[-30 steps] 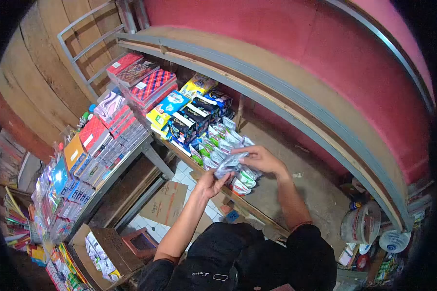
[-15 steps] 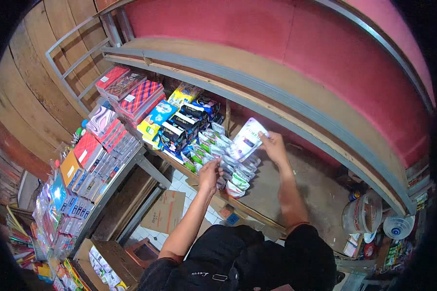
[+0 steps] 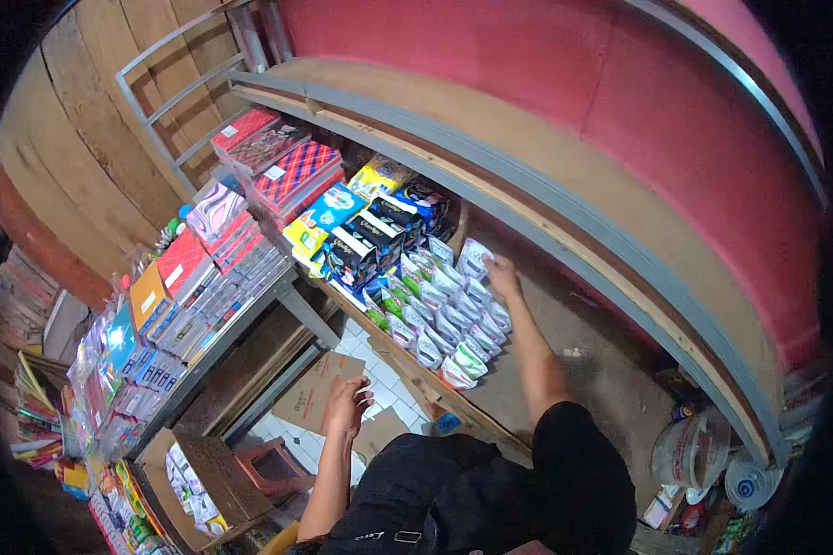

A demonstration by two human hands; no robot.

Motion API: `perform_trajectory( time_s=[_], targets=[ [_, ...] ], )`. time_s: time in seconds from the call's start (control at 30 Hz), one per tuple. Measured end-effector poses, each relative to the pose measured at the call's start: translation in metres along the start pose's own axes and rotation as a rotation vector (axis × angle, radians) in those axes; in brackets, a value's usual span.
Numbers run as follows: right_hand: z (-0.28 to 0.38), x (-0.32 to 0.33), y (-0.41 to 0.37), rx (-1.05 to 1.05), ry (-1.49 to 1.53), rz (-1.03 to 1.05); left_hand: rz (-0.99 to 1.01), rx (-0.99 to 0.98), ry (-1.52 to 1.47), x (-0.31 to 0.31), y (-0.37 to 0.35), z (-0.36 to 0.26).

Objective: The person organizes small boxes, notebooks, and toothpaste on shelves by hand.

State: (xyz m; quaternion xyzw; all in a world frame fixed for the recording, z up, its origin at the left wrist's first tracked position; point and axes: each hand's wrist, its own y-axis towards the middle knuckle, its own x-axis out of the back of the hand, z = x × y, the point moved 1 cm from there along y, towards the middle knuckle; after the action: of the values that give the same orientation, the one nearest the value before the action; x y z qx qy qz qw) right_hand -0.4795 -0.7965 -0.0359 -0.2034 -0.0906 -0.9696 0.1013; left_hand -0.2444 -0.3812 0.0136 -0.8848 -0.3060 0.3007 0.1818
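My right hand (image 3: 502, 277) is closed on a white and purple pouch (image 3: 473, 260) at the back of several rows of similar pouches (image 3: 444, 319) on the shelf. The pouch stands upright against the row. Over the floor, left of the shelf's front edge, my left hand (image 3: 349, 404) has its fingers apart and holds nothing. A pouch with green and red parts (image 3: 463, 366) lies at the near end of the rows.
Black and blue packs (image 3: 354, 250) and plaid boxes (image 3: 296, 176) sit left of the pouches. Stacked boxes (image 3: 186, 264) fill a side table. An open carton (image 3: 216, 481) holds more pouches. Grey rails (image 3: 546, 208) cross above the shelf. A clear tub (image 3: 685, 453) is at right.
My right hand has brought the pouch down to the back of the rows. My left hand has moved away from the pouches, down and left. The view has shifted somewhat.
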Motion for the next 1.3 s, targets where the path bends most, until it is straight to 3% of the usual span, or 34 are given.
perform_trajectory(
  time_s=[0.13, 0.23, 0.37, 0.57, 0.63, 0.67, 0.7, 0.83, 0.9, 0.97, 1.1, 1.17, 1.3],
  targets=[
    [0.001, -0.016, -0.009, -0.144, 0.117, 0.133, -0.097, 0.009, -0.048, 0.032, -0.008, 0.009],
    [-0.043, -0.032, 0.008, -0.087, 0.158, 0.214, -0.145, 0.001, -0.075, 0.045, -0.018, 0.012],
    [0.031, -0.007, -0.019, -0.234, 0.279, 0.390, -0.166, -0.016, -0.102, 0.056, -0.021, 0.019],
    [0.023, -0.003, -0.015, -0.233, 0.298, 0.483, -0.157, -0.025, -0.036, 0.041, -0.028, 0.013],
    [0.050, 0.012, -0.024, -0.232, 0.335, 0.490, -0.136, -0.033, 0.003, 0.040, -0.029, 0.014],
    [0.032, 0.011, -0.012, -0.118, 0.228, 0.559, -0.129, -0.038, 0.021, 0.041, -0.030, 0.015],
    [0.011, 0.016, -0.008, -0.103, 0.160, 0.454, -0.128, -0.030, 0.037, 0.041, -0.030, 0.016],
    [0.056, 0.037, -0.039, -0.059, -0.201, 0.200, -0.150, -0.009, 0.079, 0.059, -0.032, 0.029],
    [0.063, 0.026, -0.053, 0.177, -0.146, 0.002, -0.198, -0.012, 0.089, 0.061, -0.036, 0.029],
    [0.146, 0.007, -0.099, 0.278, -0.054, -0.123, -0.208, -0.020, 0.118, 0.064, -0.043, 0.027],
    [0.201, -0.062, -0.177, 0.203, 0.119, 0.205, -0.281, -0.082, 0.097, 0.082, -0.053, 0.025],
    [0.207, -0.109, -0.222, 0.351, 0.144, 0.500, -0.304, -0.136, 0.090, 0.103, -0.056, 0.028],
    [0.238, -0.175, -0.307, 0.594, -0.146, 1.195, -0.394, -0.207, 0.017, 0.162, -0.073, 0.031]
  ],
)
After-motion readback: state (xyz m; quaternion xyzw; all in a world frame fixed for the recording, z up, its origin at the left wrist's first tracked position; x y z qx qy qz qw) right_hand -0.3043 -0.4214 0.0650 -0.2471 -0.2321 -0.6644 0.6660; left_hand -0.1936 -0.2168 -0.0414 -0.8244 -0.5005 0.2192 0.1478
